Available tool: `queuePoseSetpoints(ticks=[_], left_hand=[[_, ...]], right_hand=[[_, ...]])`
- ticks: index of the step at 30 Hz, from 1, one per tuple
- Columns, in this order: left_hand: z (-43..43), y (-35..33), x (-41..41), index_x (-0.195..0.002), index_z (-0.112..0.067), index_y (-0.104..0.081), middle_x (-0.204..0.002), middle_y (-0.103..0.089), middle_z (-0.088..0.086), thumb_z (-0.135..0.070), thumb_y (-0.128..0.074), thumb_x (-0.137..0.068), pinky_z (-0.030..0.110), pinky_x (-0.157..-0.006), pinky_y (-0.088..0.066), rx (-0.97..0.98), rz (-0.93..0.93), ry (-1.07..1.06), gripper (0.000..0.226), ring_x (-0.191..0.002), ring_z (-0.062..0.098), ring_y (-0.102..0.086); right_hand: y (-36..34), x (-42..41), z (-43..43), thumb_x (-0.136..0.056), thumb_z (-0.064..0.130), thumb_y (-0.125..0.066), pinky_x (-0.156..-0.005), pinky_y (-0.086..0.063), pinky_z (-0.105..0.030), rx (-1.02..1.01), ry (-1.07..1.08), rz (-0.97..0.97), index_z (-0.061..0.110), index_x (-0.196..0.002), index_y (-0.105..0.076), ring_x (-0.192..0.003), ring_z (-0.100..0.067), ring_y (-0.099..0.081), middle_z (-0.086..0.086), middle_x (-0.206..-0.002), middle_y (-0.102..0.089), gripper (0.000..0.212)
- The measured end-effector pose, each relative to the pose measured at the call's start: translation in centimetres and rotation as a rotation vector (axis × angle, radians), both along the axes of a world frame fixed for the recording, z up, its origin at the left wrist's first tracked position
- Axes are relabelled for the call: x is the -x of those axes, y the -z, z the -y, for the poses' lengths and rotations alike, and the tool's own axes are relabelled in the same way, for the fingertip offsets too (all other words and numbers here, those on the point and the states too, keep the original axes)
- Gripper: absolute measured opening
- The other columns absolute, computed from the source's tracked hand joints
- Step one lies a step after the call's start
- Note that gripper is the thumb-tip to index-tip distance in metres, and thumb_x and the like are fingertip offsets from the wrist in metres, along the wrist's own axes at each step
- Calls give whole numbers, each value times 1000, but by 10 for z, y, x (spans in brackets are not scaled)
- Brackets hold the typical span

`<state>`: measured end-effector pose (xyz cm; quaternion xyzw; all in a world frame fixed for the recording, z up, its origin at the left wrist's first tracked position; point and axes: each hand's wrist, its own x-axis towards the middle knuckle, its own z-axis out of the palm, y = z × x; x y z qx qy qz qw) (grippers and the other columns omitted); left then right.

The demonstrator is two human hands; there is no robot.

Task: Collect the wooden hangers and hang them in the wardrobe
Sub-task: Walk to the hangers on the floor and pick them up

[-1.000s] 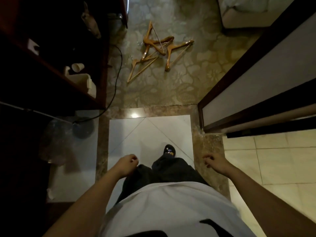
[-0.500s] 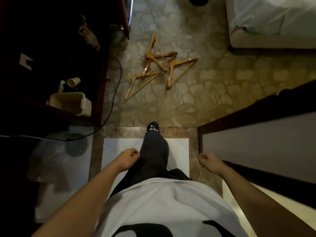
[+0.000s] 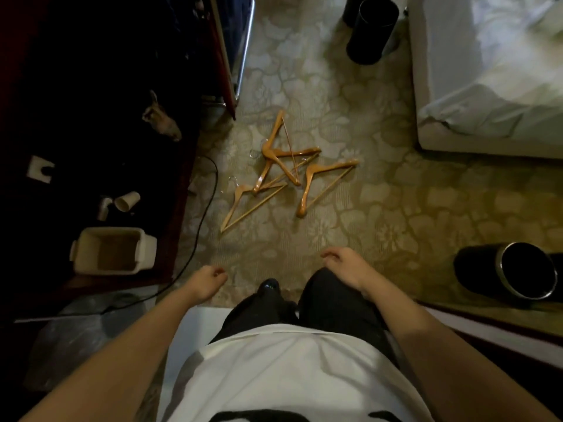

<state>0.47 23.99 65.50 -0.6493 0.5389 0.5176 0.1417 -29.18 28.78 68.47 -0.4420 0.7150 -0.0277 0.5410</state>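
At the left, a cream bin sits on a dark shelf. The left hand hangs loosely curled, holding nothing. Farther off, the wooden hangers lie overlapping on the patterned carpet. The right hand is relaxed and empty above the knee. A bed stands far right.

An orange-brown varnish is seen on the wooden hangers. The woven carpet is patterned with pale beige blossoms on olive-gold. Gloss black is shown by the two cylindrical bins, white by the bed sheet, cream by the plastic tub.
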Motion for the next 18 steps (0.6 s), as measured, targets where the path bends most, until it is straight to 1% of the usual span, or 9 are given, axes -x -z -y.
queuePoseSetpoints(ticks=[1,4,6,8,10,12,15,17,18], left_hand=[[14,2,16,-86,-6,-59,-83,-57,15,-15,-46,-95,38,-75,-49,-1,-16,5,18,-79,22,-54],[53,11,67,-105,3,-59,-88,-58,16,-15,-46,-95,34,-76,-46,-4,-48,19,25,-83,24,-55],[75,18,104,-108,4,-59,-91,-58,16,-14,-45,-96,34,-79,-45,-30,-73,-15,26,-86,24,-55],[94,24,138,-103,1,-60,-91,-58,17,-14,-45,-96,35,-80,-46,-63,-79,-58,22,-86,24,-55],[112,29,171,-87,-9,-59,-86,-57,17,-13,-45,-96,33,-76,-44,-106,-74,-98,18,-83,24,-54],[133,34,203,-80,-10,-58,-79,-55,14,-11,-45,-96,30,-74,-41,-132,-68,-132,21,-78,23,-52],[168,42,246,-93,3,-61,-74,-54,9,-9,-43,-96,27,-65,-38,-140,-107,-190,22,-71,18,-50],[193,48,272,-104,2,-59,-85,-56,11,-10,-43,-96,27,-71,-38,-134,-153,-251,21,-83,21,-52],[203,55,282,-100,-3,-60,-86,-56,10,-9,-44,-96,26,-76,-39,-134,-169,-279,18,-87,22,-53]], right_hand=[[2,13,11,-95,14,-46,-88,-42,-28,-10,10,9,4,-121,-59,-106,-19,-56,-7,-110,-62,30],[16,65,39,-94,11,-47,-79,-40,-27,-66,51,-9,6,-112,-62,-88,-16,-54,-3,-92,-57,23],[27,104,58,-94,11,-46,-71,-41,-24,-135,80,-47,17,-90,-62,-73,-10,-51,2,-77,-54,17],[34,142,81,-94,9,-45,-62,-38,-21,-199,70,-76,13,-80,-61,-65,-8,-48,1,-69,-52,22],[38,176,109,-95,9,-44,-69,-40,-24,-224,82,-63,0,-90,-64,-69,-12,-49,-6,-76,-55,22],[41,203,141,-96,10,-42,-76,-41,-31,-232,71,-49,1,-93,-64,-73,-16,-52,-11,-81,-57,24],[52,230,192,-97,9,-40,-76,-46,-38,-255,69,-23,-11,-109,-59,-79,-27,-58,-21,-81,-58,29],[63,240,224,-95,5,-40,-71,-45,-38,-267,9,-36,-13,-106,-57,-69,-21,-49,-14,-72,-51,28],[72,244,239,-94,4,-39,-68,-41,-36,-272,-36,-47,-18,-108,-54,-69,-21,-45,-15,-75,-48,30]])
